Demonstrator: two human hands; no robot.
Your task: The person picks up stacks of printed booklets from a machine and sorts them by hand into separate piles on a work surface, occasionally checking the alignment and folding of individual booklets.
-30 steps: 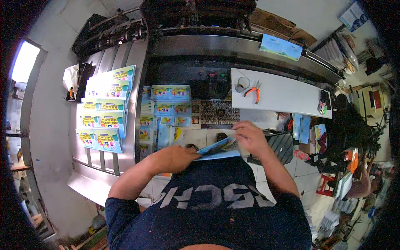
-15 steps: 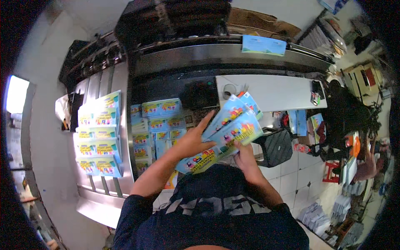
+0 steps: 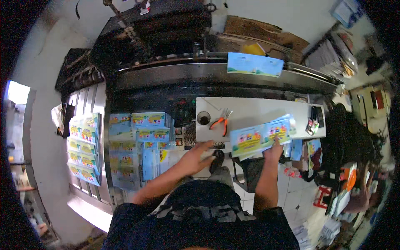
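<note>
My right hand grips the lower edge of a small stack of printed booklets or cards, blue, yellow and white with colourful cartoon figures. It holds them tilted over the front of a white tabletop. Nothing is in my left hand, whose fingers are spread in front of me, left of the held stack. Nearest to that hand, on the white top, lie pliers with orange handles beside a round cup.
Stacks of like prints cover a dark surface at left. More stand in a row on a slatted metal rack. A blue print leans on the machine's metal bar. A dark stool stands below the held stack.
My right hand has carried the prints away from my body, up and to the right, now gathered together rather than fanned. My left hand has let go of them. The view has shifted slightly.
</note>
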